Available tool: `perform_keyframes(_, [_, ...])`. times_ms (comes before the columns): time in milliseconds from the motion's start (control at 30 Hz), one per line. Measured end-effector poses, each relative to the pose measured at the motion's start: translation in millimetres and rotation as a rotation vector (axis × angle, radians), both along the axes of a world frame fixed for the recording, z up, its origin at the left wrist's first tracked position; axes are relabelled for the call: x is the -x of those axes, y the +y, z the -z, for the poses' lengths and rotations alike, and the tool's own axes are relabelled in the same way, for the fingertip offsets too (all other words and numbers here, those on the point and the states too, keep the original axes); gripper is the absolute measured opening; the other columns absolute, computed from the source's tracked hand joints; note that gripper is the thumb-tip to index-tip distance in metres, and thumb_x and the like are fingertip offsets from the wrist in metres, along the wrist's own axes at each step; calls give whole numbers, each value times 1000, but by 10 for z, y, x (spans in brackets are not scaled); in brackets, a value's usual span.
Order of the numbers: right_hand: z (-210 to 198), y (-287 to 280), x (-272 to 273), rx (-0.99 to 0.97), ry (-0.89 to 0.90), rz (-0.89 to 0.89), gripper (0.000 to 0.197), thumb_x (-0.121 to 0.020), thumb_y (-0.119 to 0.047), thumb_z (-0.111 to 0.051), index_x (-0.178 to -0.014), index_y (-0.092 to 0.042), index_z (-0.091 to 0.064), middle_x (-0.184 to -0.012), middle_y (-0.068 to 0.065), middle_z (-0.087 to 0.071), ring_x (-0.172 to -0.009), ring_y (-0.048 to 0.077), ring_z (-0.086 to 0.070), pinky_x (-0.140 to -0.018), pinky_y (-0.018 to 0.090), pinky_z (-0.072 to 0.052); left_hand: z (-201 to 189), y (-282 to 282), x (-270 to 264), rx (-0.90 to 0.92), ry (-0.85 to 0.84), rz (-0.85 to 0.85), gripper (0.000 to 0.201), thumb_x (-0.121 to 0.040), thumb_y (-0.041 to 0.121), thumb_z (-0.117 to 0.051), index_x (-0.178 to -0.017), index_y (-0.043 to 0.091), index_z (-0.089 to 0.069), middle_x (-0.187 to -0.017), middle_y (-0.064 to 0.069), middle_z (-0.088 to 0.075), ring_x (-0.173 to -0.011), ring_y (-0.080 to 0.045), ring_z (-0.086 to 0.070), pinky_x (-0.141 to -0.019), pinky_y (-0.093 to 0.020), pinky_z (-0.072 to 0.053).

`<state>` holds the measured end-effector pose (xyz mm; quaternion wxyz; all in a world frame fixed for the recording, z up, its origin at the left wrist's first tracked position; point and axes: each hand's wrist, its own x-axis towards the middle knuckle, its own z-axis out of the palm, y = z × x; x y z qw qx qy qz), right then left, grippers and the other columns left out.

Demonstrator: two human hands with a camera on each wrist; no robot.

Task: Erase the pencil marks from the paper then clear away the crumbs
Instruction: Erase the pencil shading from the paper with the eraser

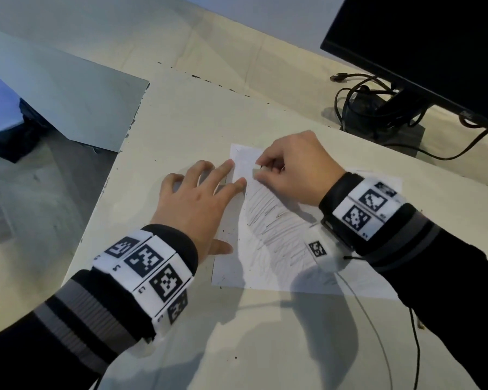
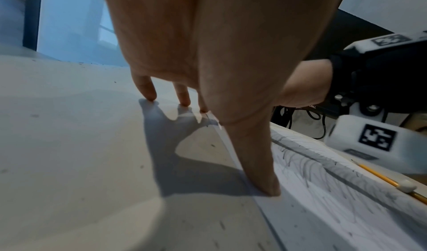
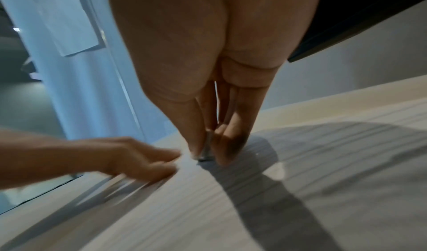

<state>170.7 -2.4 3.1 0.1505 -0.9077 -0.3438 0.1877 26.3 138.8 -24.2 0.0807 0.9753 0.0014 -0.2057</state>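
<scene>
Right hand (image 1: 296, 167) grip is narrow: thumb and fingers pinch a small grey eraser (image 3: 206, 151), its tip down on the paper (image 1: 268, 266). Contact point sits at the sheet's far-left corner area, about 11 o'clock on the sheet in the head view.

Left hand (image 1: 197, 198) lies flat with fingers spread, holding nothing. Index fingertip and thumb press the paper's left edge; the other fingers (image 2: 148, 90) rest on the table (image 1: 181, 119) just off the sheet. It works as the clamp.

Key relation: the pencil marks (image 1: 276, 229) lie toward 5 o'clock from the eraser, a band of hatching running diagonally from near the eraser toward the right wrist and the sheet's near-right. The strip around the eraser looks blank. So my read is that the next strokes need to travel toward 5 o'clock, along the band's long axis, pulling away from the left-hand anchor so the paper stays taut instead of buckling.

Right hand is the one on the job; left is nearer the edge only.

A yellow pencil (image 2: 379, 176) lies on the sheet's right side, under the right wrist, close to the sweep path.

Dark crumbs (image 1: 224, 229) dot the left margin and table. Most hatching remains, so erasing looks early; crumb clearing not yet started.
</scene>
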Motion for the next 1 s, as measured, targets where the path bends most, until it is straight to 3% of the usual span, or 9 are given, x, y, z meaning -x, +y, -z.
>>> perform_keyframes(100, [8,-26,-163,-26,-48,134,14,-85,-26,-73,-94,-16,-77,-74,-8,-65,-67,2,-58,-72,16,-51,-1,3,-6,-9,8,4,105,-77,70,-64,-152,40,2,-162,8,15,-148,-21,4,-115,-48,-17])
perform_keyframes(267, [30,-76,89,-23,-1,-37,13,-84,-27,-75,-93,-18,-78,-78,-8,-69,-70,5,-61,-73,19,-52,-1,3,1,-4,5,1,105,-77,70,-64,-152,41,2,-162,9,15,-148,-21,4,-115,-48,-18])
perform_keyframes(400, [27,-112,-51,-41,-58,84,14,-85,-26,-74,-95,-16,-77,-74,-12,-61,-69,4,-57,-73,14,-46,-7,3,-11,-14,14,6,106,-76,71,-64,-152,40,3,-162,9,15,-148,-21,3,-115,-48,-19])
perform_keyframes(533, [22,-116,119,-7,-27,-82,14,-86,-27,-74,-95,-17,-77,-82,-6,-68,-73,7,-58,-75,22,-51,-8,4,-18,-17,6,5,107,-75,72,-64,-151,42,3,-162,9,13,-148,-21,2,-114,-49,-19])
perform_keyframes(700, [40,-140,42,-40,-62,18,13,-86,-26,-73,-93,-17,-78,-80,-8,-66,-73,8,-58,-77,23,-52,3,12,-14,-2,4,1,107,-74,72,-65,-152,42,3,-162,9,12,-148,-21,2,-114,-49,-19])
perform_keyframes(833, [52,-154,231,-15,7,-128,10,-85,-28,-73,-90,-20,-77,-79,-9,-66,-70,5,-57,-69,20,-48,2,15,-6,-6,-5,7,106,-75,73,-64,-152,42,3,-162,10,13,-148,-21,1,-113,-48,-20])
perform_keyframes(1000, [46,-176,110,-42,-49,25,12,-85,-27,-74,-92,-18,-78,-80,-8,-67,-72,7,-60,-76,26,-54,16,7,-6,-3,0,3,107,-74,73,-65,-152,43,3,-162,10,13,-148,-21,2,-113,-48,-20])
